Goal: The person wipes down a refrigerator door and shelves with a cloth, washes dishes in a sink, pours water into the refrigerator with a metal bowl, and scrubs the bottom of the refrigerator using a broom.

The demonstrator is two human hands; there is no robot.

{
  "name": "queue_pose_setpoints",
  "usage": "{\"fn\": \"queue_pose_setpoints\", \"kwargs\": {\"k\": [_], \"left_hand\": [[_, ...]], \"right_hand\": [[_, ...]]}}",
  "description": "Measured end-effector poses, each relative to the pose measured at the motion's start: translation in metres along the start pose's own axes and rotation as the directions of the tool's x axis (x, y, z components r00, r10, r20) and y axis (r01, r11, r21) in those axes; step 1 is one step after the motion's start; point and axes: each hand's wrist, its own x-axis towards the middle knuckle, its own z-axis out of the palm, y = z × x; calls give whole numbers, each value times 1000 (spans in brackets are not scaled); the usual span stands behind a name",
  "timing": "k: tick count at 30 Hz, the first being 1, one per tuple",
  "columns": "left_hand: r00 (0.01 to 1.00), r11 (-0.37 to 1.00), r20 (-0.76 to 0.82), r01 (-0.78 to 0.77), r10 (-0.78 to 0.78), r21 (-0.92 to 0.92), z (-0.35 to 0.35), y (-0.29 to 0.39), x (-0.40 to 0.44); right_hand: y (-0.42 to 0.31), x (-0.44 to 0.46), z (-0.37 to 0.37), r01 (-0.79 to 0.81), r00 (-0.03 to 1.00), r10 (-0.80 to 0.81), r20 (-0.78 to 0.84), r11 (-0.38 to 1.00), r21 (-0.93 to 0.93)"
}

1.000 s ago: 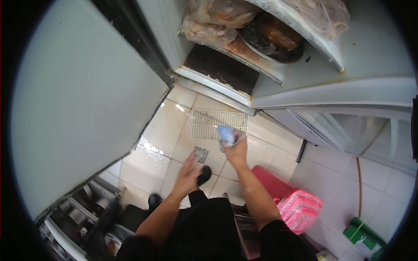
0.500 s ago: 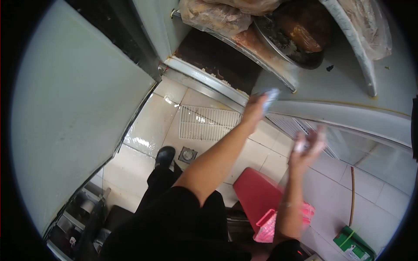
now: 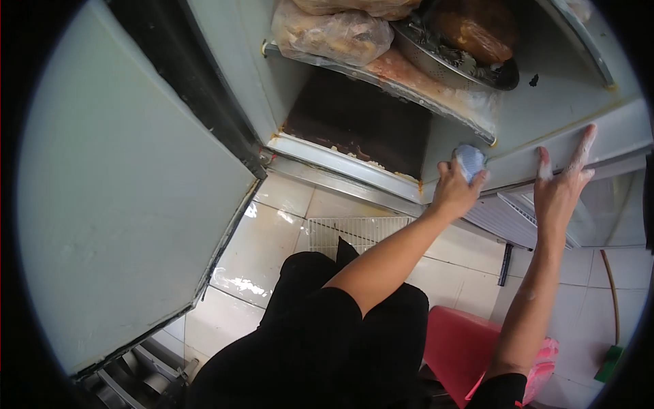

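My left hand (image 3: 455, 194) grips a blue scrubbing sponge (image 3: 471, 161) with white suds on it. It is at the inner wall of an open fridge, just below the front end of the lower shelf (image 3: 436, 102). My right hand (image 3: 560, 184) has its fingers stretched out, with foam on them. Its fingertips are over the pale front frame (image 3: 599, 146) of the fridge and seem to rest on it. A frozen-looking bagged lump (image 3: 334, 34) and a metal colander (image 3: 436, 58) with a brown wrapped piece of food are on the shelf above.
The fridge door (image 3: 129, 191) stands open at left. A white wire rack (image 3: 327, 235) lies on the wet tiled floor (image 3: 238, 252). Below my right arm are a red plastic stool or bin (image 3: 456, 347) and a pink item. A green dustpan-like object (image 3: 608, 365) lies at far right.
My left hand has moved right with the sponge, up to the fridge wall. My right hand has risen to the frame with its fingers spread. The view has shifted closer to the fridge.
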Motion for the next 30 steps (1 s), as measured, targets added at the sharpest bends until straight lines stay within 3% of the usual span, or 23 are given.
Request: {"fn": "queue_pose_setpoints", "kwargs": {"k": [1,3,5,6,7,8,9,10,12,15,18,19,21,23,26,27,30], "left_hand": [[999,1000,31,-13,13,5,1,-11,5],[992,960,116,-84,54,268,-14,-71,31],[987,815,104,-156,118,557,-81,-76,29],[991,655,45,-116,124,747,-126,-54,19],[953,413,-8,-124,304,902,-164,-58,23],[902,112,60,-118,427,987,-205,-56,34],[800,-71,176,-166,573,984,-243,-50,40],[787,-231,279,-178,550,957,-272,-31,44],[835,-647,456,-166,310,744,-314,2,54],[882,-897,418,13,219,442,-346,-15,46],[970,-886,218,-4,110,464,-331,-30,41],[969,-901,231,-23,86,434,-330,-35,32],[972,-888,205,12,119,459,-330,-27,28],[949,-889,261,43,179,455,-342,-5,27],[975,-877,197,-5,102,480,-334,-1,49],[992,-835,124,-73,-6,545,-324,-3,52],[984,-852,173,-66,29,519,-326,9,26]], "right_hand": [[0,0,-1,-19,1000,19,7,1000,12],[0,-5,-1,-55,998,55,7,998,42],[4,-5,1,-61,998,62,-6,992,110],[7,-7,2,-49,998,53,-28,991,122],[9,-8,4,-39,998,45,-50,991,131],[11,-9,7,-29,997,39,-69,990,135],[9,-9,9,-21,992,34,-121,994,105],[12,-8,11,-59,995,67,-79,993,102],[16,-11,14,-135,991,136,-3,985,103],[12,-9,12,-227,974,225,32,969,93],[1,-11,5,-286,956,280,84,955,74],[-16,-7,-8,-319,947,313,77,945,68],[-9,-11,1,-231,969,234,-75,972,45],[-12,-11,1,-281,958,281,-61,960,18],[-19,-10,-6,-310,950,311,-8,949,50],[-18,-8,-12,-316,949,316,4,947,62],[-22,-6,-20,-337,941,336,41,940,46]]}}
